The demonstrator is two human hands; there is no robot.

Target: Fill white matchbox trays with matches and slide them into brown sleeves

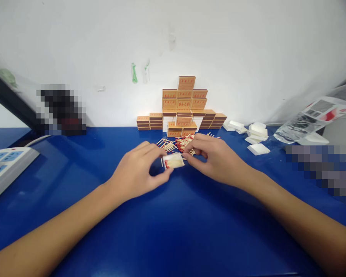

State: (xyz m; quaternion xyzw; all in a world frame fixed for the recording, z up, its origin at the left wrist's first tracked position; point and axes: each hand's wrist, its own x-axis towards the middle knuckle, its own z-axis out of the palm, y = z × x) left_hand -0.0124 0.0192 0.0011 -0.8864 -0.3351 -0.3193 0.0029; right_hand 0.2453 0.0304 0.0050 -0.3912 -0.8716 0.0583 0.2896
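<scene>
A small white matchbox tray (177,158) with red-tipped matches inside lies just above the blue table, gripped at its near and far edges by the thumb and finger of my left hand (138,167). My right hand (212,156) is closed, its bent thumb and fingertips at the tray's right end. Whatever is in that pinch is too small to make out. Behind the hands, a loose pile of matches (168,145) spreads over the table, partly hidden by my right hand.
Matchboxes (184,103) stand stacked in a stepped pile against the white wall. Empty white trays (258,132) lie to the right, near a clear plastic bottle (298,123). A power strip (10,163) sits at the left edge.
</scene>
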